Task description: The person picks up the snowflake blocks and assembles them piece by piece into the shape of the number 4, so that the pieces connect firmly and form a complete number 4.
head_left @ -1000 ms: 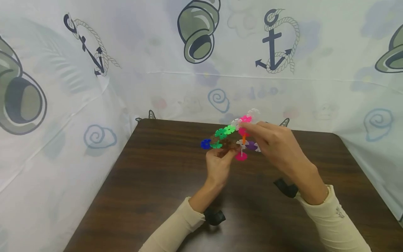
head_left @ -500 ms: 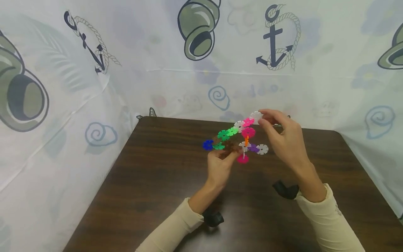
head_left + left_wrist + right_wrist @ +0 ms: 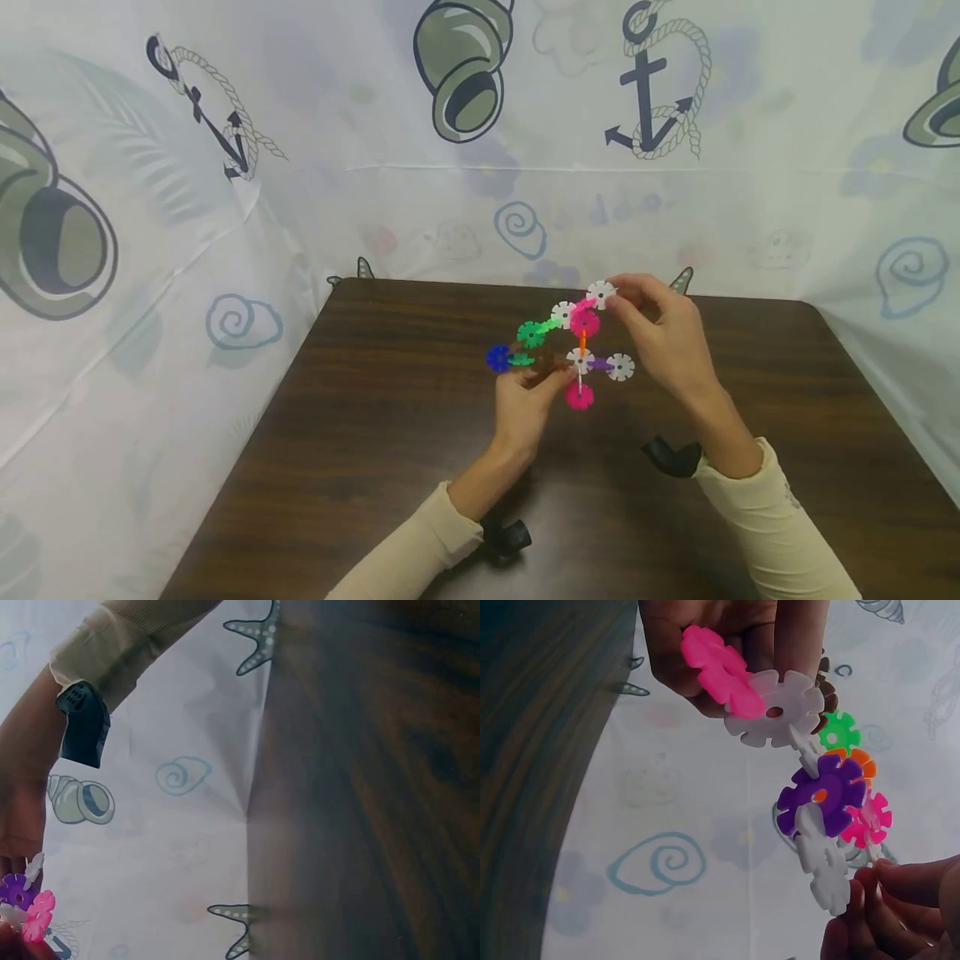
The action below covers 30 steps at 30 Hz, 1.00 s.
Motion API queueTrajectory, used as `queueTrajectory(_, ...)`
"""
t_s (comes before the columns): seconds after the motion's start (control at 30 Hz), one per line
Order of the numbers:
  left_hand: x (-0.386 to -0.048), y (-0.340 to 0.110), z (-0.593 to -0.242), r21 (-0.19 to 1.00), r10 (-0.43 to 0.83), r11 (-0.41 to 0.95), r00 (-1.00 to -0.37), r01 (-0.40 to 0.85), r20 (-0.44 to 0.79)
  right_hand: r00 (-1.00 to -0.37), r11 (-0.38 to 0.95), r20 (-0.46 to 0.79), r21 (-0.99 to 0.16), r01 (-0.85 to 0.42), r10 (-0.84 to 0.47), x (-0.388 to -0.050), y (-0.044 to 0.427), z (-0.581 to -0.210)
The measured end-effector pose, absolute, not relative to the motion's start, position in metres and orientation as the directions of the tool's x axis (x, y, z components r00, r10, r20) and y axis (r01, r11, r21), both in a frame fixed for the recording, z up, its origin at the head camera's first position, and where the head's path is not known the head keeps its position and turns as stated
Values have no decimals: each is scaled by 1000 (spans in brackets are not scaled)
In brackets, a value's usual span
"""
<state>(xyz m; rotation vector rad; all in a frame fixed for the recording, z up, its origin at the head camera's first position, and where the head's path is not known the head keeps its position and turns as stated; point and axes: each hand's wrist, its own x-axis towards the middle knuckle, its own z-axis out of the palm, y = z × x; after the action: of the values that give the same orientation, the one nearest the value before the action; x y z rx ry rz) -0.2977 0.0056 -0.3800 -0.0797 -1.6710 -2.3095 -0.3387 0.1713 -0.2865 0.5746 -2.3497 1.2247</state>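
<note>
Slotted plastic snowflake discs are linked into a branching chain held above the table. My left hand (image 3: 521, 412) pinches the chain low down, at the brown discs and a white disc (image 3: 774, 712). At the upper right end, my right hand (image 3: 667, 337) pinches the edge of another white disc (image 3: 601, 294) between thumb and fingers. Blue (image 3: 498, 359) and green (image 3: 531, 334) discs lie on the left side. A purple disc (image 3: 821, 796) and a white end disc (image 3: 620, 367) stick out right, and a pink disc (image 3: 580, 396) hangs below. Fingers partly hide the brown discs.
The dark wooden table (image 3: 337, 433) spreads beneath both hands. A white printed cloth (image 3: 420, 208) hangs behind it and along the sides. Black wrist devices (image 3: 672, 457) sit under both forearms near the cream sleeves (image 3: 412, 542).
My right hand has shifted from the upper pink and white discs to the white disc at the upper right end. The chain has turned slightly, and that disc now faces the head camera.
</note>
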Motion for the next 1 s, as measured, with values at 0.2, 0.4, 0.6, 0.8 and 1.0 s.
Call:
queueTrajectory(0.2,-297,6,-388,940,-196,-285,-971,187,133,-856,530,487,-687,-497,-171,-346,175,-299)
queueTrajectory(0.4,-299,7,-401,948,-206,-299,-978,106,44,-876,525,448,-709,-470,-179,-356,177,-316)
queueTrajectory(0.6,-302,8,-413,948,-206,-310,-979,71,6,-908,547,380,-729,-413,-179,-364,176,-333)
queueTrajectory(0.8,-303,5,-420,958,-202,-285,-979,36,-24,-926,558,324,-740,-374,-191,-372,176,-349)
queueTrajectory(1.0,-305,3,-427,967,-196,-254,-978,-25,-76,-939,559,278,-754,-344,-203,-381,174,-365)
